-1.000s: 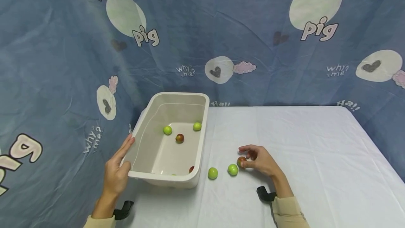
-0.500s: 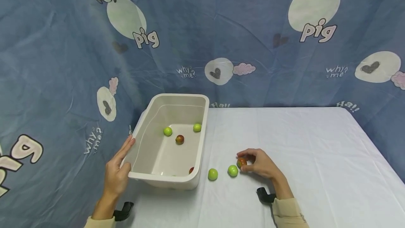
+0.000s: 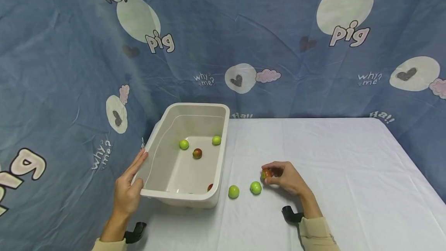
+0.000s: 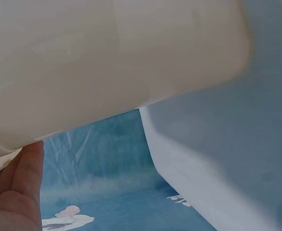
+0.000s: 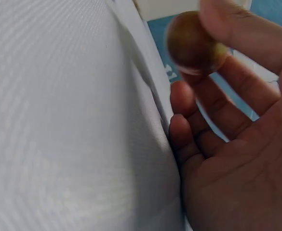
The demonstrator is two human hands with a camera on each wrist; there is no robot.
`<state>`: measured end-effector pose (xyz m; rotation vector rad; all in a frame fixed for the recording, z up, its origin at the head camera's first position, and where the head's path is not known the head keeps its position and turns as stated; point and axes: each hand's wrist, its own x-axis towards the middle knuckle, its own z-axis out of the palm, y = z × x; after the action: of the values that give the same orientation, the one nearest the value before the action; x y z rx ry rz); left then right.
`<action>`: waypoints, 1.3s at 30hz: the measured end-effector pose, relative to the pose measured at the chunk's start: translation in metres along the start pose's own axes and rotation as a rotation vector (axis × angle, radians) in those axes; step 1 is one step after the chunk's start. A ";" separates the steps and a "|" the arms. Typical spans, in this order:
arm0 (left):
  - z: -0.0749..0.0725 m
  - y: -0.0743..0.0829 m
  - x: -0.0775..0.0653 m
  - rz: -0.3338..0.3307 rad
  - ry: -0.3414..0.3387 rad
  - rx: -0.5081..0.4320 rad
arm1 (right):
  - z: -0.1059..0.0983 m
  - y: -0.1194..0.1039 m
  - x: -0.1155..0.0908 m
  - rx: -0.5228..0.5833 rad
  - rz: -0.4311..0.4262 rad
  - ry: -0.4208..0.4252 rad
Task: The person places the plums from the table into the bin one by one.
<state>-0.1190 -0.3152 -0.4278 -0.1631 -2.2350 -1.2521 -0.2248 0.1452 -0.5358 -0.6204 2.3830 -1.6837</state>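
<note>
A beige plastic tub [image 3: 195, 196] is tilted at the table's left side. My left hand [image 3: 127, 195] grips its near left corner, fingers along the outer side; in the left wrist view those fingers [image 4: 27, 168] touch the tub wall [image 4: 107, 57]. Inside lie two green fruits [image 3: 184, 144] and two red-brown ones [image 3: 197, 153], one partly hidden by the near rim, where a sliver of green also shows. My right hand [image 3: 287, 177] pinches a small round red-brown fruit [image 5: 191, 43] between thumb and fingers. Beside it on the cloth sit two green fruits [image 3: 256, 188].
White cloth [image 3: 334, 165] covers the table, which extends to the right of the tub. A blue printed curtain [image 3: 278, 49] hangs behind and to the left. Black wrist mounts [image 3: 292, 215] stick out from both forearms.
The right fingers have closed round the red-brown fruit and moved it slightly up, away from the green fruit. The left hand and tub stay in place.
</note>
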 end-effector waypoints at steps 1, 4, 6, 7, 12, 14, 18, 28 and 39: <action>0.000 0.000 0.000 0.000 0.000 0.000 | 0.000 0.000 0.000 0.015 -0.003 0.002; 0.000 -0.001 -0.001 0.006 0.002 -0.006 | -0.001 -0.003 0.002 0.051 -0.008 0.006; 0.000 -0.002 -0.001 0.010 0.002 -0.013 | -0.001 -0.006 0.002 0.065 -0.006 0.008; 0.000 -0.002 -0.002 0.012 0.002 -0.015 | -0.001 -0.007 0.003 0.070 -0.003 0.007; -0.001 -0.003 -0.002 0.021 0.001 -0.017 | 0.001 -0.013 0.007 0.095 0.002 0.009; -0.001 -0.002 -0.002 0.024 -0.001 -0.017 | 0.002 -0.015 0.008 0.104 -0.003 0.012; -0.002 -0.002 -0.001 0.030 -0.003 -0.010 | 0.002 -0.017 0.010 0.125 -0.017 0.020; -0.001 -0.004 -0.001 0.035 0.002 -0.006 | -0.003 -0.029 0.016 0.146 -0.087 0.031; 0.000 -0.005 -0.001 0.041 0.014 -0.003 | -0.011 -0.044 0.025 0.146 -0.152 0.024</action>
<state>-0.1201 -0.3177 -0.4315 -0.2003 -2.2069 -1.2316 -0.2408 0.1320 -0.4886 -0.7779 2.2532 -1.9156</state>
